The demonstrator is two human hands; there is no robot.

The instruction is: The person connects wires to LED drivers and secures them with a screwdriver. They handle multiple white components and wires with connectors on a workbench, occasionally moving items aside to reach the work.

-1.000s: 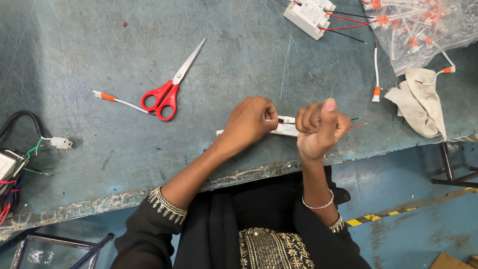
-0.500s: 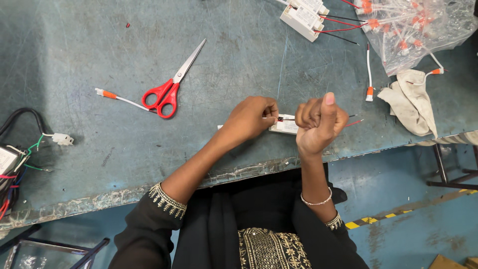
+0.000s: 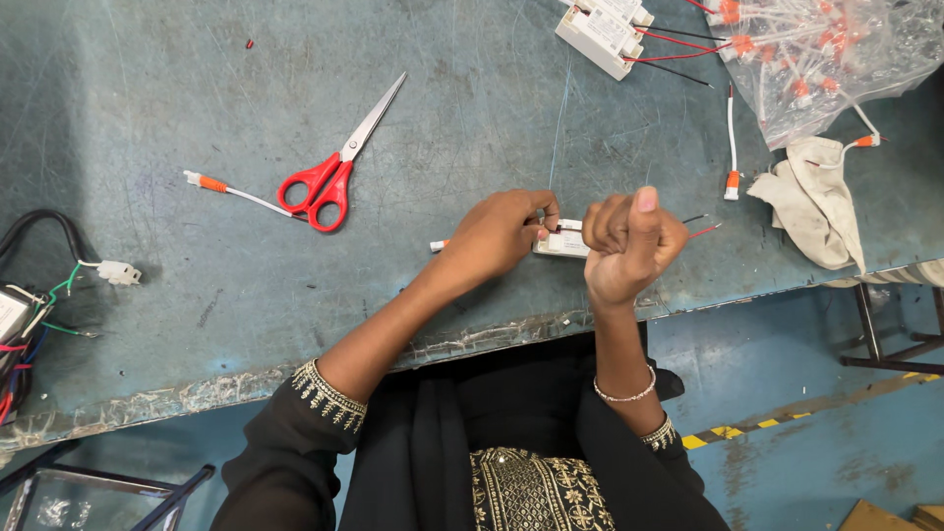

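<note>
A: What are the hands gripping?
B: The left hand (image 3: 497, 236) pinches a small white driver box (image 3: 562, 243) on the blue table (image 3: 197, 88); the right hand (image 3: 629, 236) is fisted round its wires (image 3: 700, 228), thumb up
A: Nearby?
B: Red scissors (image 3: 329, 172) lie well to the left

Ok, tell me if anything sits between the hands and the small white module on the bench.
Nothing visible does. The left hand and the right hand are both already at the small white module, which lies on the bench between them. The red scissors lie apart, off to the left.
</note>
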